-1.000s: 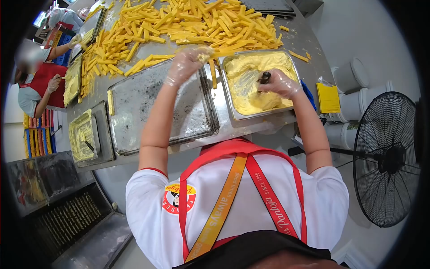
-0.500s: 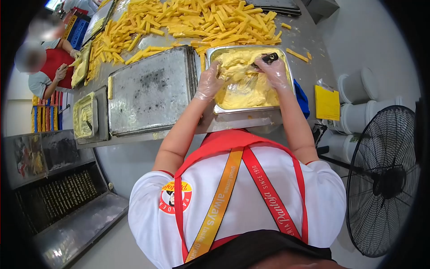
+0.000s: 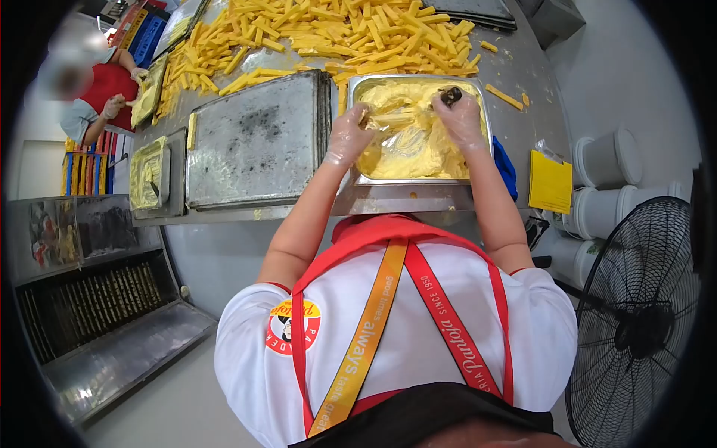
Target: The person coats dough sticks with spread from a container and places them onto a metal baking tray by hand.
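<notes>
A rectangular metal pan [image 3: 485, 127] of soft yellow spread [image 3: 411, 160] stands at the table's front edge. Over its left side, my gloved left hand [image 3: 349, 138] has its fingers closed on what looks like a spread-smeared yellow stick [image 3: 396, 120], partly lost against the spread. My gloved right hand [image 3: 459, 119], at the pan's right side, grips a tool by its black handle [image 3: 451, 95]; its working end is hidden. A big heap of similar yellow sticks [image 3: 358, 37] lies just behind the pan.
Stacked dark baking trays [image 3: 254, 142] lie left of the pan, with a smaller tray of spread [image 3: 149, 175] beyond. A gloved co-worker [image 3: 104, 86] works at the far left. On the right are a fan [image 3: 635, 328], white buckets [image 3: 609, 158] and a yellow folder [image 3: 551, 181].
The camera view has shifted slightly. My right hand has turned a little, its black handle now pointing more toward the camera. My left hand keeps nearly the same place over the pan.
</notes>
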Demonstrator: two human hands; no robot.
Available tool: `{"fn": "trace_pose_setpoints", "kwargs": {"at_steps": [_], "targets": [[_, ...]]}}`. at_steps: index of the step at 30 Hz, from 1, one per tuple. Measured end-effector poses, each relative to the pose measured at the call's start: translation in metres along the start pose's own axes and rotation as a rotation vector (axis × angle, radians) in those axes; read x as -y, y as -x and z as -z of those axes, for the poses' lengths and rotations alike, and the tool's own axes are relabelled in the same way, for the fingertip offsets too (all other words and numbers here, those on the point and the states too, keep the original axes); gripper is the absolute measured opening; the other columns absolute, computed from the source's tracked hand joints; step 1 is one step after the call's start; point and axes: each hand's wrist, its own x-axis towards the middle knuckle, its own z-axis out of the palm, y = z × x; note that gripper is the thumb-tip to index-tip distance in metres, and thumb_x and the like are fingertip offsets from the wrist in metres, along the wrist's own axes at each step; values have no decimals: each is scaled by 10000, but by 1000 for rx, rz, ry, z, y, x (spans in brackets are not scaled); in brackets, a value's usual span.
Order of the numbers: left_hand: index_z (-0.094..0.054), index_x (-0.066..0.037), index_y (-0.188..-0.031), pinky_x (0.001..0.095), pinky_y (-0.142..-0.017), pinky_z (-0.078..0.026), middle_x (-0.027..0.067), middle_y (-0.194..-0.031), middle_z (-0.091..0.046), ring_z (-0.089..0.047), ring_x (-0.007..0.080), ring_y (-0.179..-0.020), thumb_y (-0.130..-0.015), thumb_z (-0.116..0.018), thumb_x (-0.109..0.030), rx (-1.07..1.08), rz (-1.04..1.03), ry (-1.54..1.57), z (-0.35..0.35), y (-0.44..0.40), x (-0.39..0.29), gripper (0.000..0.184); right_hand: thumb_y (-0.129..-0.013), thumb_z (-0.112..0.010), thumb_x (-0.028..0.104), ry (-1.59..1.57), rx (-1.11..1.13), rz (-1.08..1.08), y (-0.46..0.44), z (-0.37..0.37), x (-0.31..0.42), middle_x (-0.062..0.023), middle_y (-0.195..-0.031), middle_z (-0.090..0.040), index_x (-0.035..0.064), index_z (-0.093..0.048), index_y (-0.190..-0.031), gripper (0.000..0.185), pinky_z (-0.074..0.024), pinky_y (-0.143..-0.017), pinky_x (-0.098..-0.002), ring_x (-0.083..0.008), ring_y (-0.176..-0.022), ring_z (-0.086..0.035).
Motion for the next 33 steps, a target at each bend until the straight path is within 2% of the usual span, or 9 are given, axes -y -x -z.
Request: {"fn": "trace_pose_setpoints", "kwargs": {"at_steps": [2,5,10,14,17,19,21,28,33], "targets": [[-646,-28,-1035,373,-743,-519,200,-897,-682,-667,332,-816,-701,-712,-129,-5,88,59,-1,1,5,354,-814,-684,173,-143,-28,79,16,-7,12,-61,-701,-628,5,-643,-821,173,-483,-599,-327,-149,-652,-615],[-685,-21,-977,371,-750,-518,203,-888,-688,-671,317,-810,-686,-713,-183,8,222,154,-3,-2,15,334,-813,-686,189,-787,-23,-187,28,-22,25,-61,-713,-630,6,-645,-827,188,-481,-605,-331,-152,-650,-611],[-694,-11,-928,376,-735,-517,199,-846,-688,-670,312,-788,-667,-718,-217,39,273,222,0,-4,19,334,-816,-715,94,207,-54,-21,8,-12,-2,-57,-760,-646,-32,-629,-888,169,-540,-624,-264,-138,-679,-631],[-689,-12,-894,377,-723,-517,201,-823,-679,-665,311,-765,-653,-727,-223,71,303,179,-1,-2,21,322,-835,-704,143,-722,-11,-129,29,-23,29,-46,-732,-653,-14,-656,-891,174,-511,-581,-293,-132,-654,-637],[-694,-37,-892,377,-716,-517,198,-818,-676,-666,307,-759,-644,-736,-227,43,209,140,12,7,28,315,-818,-713,174,-369,14,-136,11,-31,-12,-71,-724,-662,-17,-661,-863,203,-521,-594,-318,-164,-661,-656],[-703,-67,-905,380,-690,-524,178,-813,-682,-675,298,-742,-658,-742,-208,-94,129,125,39,13,35,287,-796,-709,225,241,-84,-136,2,-28,-25,-106,-680,-661,-30,-659,-802,260,-512,-610,-344,-215,-639,-655],[-707,-76,-912,380,-676,-529,166,-810,-687,-679,294,-729,-669,-744,-195,-235,152,158,88,18,41,273,-780,-693,260,174,-150,-145,4,-27,-29,-129,-640,-650,-30,-645,-750,295,-487,-608,-377,-262,-608,-632],[-696,-85,-883,438,-651,-520,179,-762,-668,-650,361,-708,-702,-683,-205,-880,322,-520,261,30,241,217,-792,-685,215,195,-159,-110,19,-37,-6,-142,-666,-647,-21,-631,-735,249,-463,-619,-398,-278,-614,-613],[-659,-41,-858,459,-709,-510,209,-793,-656,-636,393,-763,-669,-683,-188,-842,366,-548,296,23,310,240,-785,-700,188,251,-171,3,17,-51,-6,-141,-694,-653,-10,-643,-779,206,-477,-629,-384,-284,-636,-623]]}}
